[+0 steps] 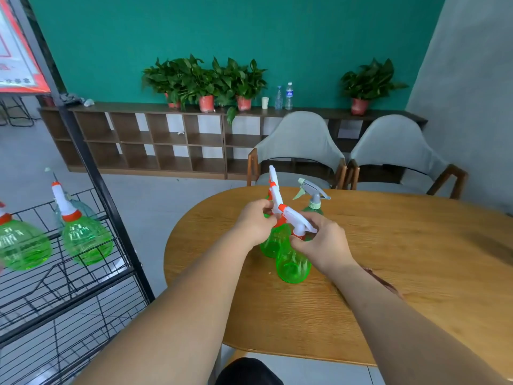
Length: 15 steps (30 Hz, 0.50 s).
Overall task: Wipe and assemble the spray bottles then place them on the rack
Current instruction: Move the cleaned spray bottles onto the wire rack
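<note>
Two green spray bottles with white and orange trigger heads stand close together on the wooden table. My left hand grips the neck of the farther bottle. The neck of the nearer bottle is gripped by my right hand, just below its white trigger head. Behind them a third green bottle with a grey head stands untouched. Two more green bottles with white and orange tops sit on the black wire rack at the left.
Two grey chairs stand behind the table. A low wooden cubby shelf along the teal wall carries potted plants, water bottles and a cup. The rack's black post rises between the rack and the table.
</note>
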Each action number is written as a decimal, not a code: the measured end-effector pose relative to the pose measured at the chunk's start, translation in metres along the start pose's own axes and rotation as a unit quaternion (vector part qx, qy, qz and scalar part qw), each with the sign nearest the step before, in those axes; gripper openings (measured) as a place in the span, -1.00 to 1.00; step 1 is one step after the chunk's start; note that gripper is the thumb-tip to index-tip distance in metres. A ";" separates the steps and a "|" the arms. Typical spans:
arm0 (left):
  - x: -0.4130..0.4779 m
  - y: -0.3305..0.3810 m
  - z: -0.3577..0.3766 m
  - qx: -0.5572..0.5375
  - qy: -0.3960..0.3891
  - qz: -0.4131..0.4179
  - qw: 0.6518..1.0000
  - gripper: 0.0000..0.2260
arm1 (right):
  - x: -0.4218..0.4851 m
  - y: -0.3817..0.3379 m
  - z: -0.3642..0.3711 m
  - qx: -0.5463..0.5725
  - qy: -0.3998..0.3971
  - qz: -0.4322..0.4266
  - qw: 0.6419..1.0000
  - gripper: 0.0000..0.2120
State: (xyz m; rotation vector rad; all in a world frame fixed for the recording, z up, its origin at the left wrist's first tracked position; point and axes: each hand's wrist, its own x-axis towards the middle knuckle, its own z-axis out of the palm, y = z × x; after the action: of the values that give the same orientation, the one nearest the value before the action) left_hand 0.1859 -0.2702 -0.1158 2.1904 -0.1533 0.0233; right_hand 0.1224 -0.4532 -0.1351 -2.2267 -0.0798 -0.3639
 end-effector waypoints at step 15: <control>-0.039 -0.007 -0.060 0.020 0.155 0.028 0.987 -0.79 | 0.020 -0.039 0.014 0.102 -0.004 -0.023 0.994 -0.75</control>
State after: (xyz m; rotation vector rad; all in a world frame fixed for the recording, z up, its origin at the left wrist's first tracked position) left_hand 0.1506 -0.2137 -0.0888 2.1916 -0.0387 0.4009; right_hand 0.1381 -0.4192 -0.1085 -2.0267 -0.1660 -0.3557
